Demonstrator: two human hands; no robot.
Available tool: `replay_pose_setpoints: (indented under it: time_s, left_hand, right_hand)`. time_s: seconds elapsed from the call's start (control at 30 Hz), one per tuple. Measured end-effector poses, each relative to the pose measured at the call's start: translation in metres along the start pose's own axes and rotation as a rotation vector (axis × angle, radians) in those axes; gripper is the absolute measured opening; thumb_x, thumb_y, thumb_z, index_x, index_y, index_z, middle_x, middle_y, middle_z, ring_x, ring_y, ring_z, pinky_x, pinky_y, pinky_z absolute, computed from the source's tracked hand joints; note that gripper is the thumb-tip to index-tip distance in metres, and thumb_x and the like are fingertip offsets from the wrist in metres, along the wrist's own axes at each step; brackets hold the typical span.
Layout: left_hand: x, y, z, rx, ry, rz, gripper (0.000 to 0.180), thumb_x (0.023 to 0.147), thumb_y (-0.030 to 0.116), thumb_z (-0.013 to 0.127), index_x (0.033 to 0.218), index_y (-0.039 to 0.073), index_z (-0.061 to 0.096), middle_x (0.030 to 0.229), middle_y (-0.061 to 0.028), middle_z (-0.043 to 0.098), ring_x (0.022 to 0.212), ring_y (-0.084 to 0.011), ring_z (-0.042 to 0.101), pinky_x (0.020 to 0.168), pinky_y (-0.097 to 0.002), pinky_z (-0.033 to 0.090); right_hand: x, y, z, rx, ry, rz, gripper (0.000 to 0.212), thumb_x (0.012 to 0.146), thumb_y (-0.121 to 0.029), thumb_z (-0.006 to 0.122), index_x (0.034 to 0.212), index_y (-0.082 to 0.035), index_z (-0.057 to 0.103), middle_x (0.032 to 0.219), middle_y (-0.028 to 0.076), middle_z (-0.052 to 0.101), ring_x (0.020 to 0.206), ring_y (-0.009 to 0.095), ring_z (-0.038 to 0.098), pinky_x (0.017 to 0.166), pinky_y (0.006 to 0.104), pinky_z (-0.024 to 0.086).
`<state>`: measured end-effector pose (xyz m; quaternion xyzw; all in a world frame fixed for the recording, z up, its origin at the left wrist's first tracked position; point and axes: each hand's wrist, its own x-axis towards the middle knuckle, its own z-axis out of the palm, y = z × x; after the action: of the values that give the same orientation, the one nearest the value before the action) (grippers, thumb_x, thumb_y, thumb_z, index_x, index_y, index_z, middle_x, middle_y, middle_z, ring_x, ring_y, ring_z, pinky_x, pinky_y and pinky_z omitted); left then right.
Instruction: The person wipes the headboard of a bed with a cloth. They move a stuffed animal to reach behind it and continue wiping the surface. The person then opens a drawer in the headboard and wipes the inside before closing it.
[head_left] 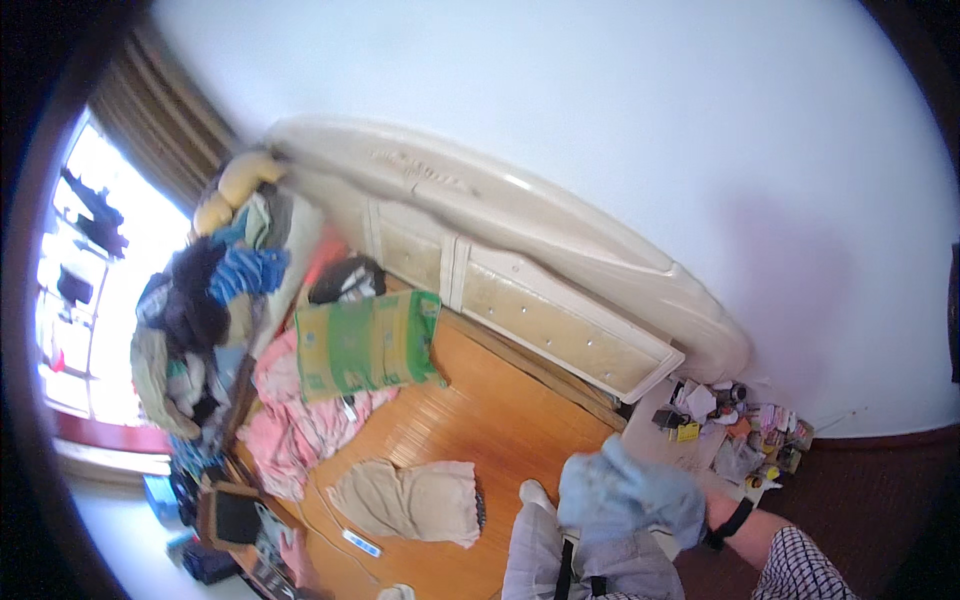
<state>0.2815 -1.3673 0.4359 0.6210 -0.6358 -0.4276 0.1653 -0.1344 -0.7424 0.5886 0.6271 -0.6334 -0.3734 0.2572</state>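
A crumpled light blue cloth [625, 495] hangs over my lap, blurred at its edges. My right hand [717, 506], with a dark band at the wrist, is closed on its right end. Most of the fingers are hidden behind the fabric. My left hand is out of view. I sit on an orange-brown wooden bed surface [510, 400] in grey trousers, one foot in a white sock [536, 495] showing. To the left lies a beige cushion or folded cloth [410, 500] with a frilled edge.
A green and yellow pillow [368, 343] rests near the pale headboard [555, 318], beside pink bedding [300, 430]. A white power strip [361, 543] lies with its cord. Clothes [205, 300] pile up at the far left. Small items crowd a bedside table [650, 437] at right.
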Motion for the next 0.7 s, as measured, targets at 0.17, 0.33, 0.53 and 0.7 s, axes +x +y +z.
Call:
replay_pose_setpoints:
  time_s: [0.17,0.33,0.53,0.7]
  left_hand:
    - [-0.044,0.088,-0.011,-0.006,0.003,-0.032,0.064,0.099,0.025,0.062,0.154,0.010,0.034,0.101,-0.0026,0.058,0.081,-0.0121,0.055,0.070,-0.0243,0.043]
    - [-0.073,0.156,0.010,-0.032,-0.052,-0.049,0.065,0.098,0.025,0.063,0.154,0.011,0.034,0.103,-0.0041,0.059,0.083,-0.0134,0.057,0.072,-0.0247,0.044]
    - [-0.112,0.200,0.056,-0.083,-0.151,-0.118,0.065,0.098,0.025,0.063,0.154,0.012,0.034,0.106,-0.0058,0.061,0.086,-0.0150,0.059,0.073,-0.0253,0.045]
    - [-0.129,0.195,0.092,-0.282,-0.363,-0.202,0.065,0.098,0.025,0.063,0.155,0.013,0.033,0.108,-0.0072,0.062,0.088,-0.0163,0.061,0.074,-0.0257,0.046]
  right_hand:
    - [-0.057,0.062,0.051,1.462,-0.085,0.480,0.056,0.106,-0.036,0.040,0.152,-0.005,0.033,0.151,0.010,0.041,0.139,0.022,0.038,0.110,0.0429,0.037]
    - [-0.101,0.067,0.086,2.557,0.162,1.126,0.056,0.107,-0.043,0.037,0.150,-0.007,0.034,0.145,0.008,0.046,0.131,0.020,0.046,0.104,0.0395,0.042]
    - [-0.144,0.058,0.153,2.945,0.717,1.978,0.044,0.106,-0.050,0.043,0.128,-0.012,0.051,0.106,0.003,0.059,0.090,0.014,0.059,0.070,0.0343,0.054]
    - [-0.179,0.060,0.203,2.739,0.941,2.299,0.032,0.107,-0.040,0.047,0.123,-0.012,0.053,0.108,0.007,0.062,0.092,0.014,0.063,0.077,0.0332,0.060]
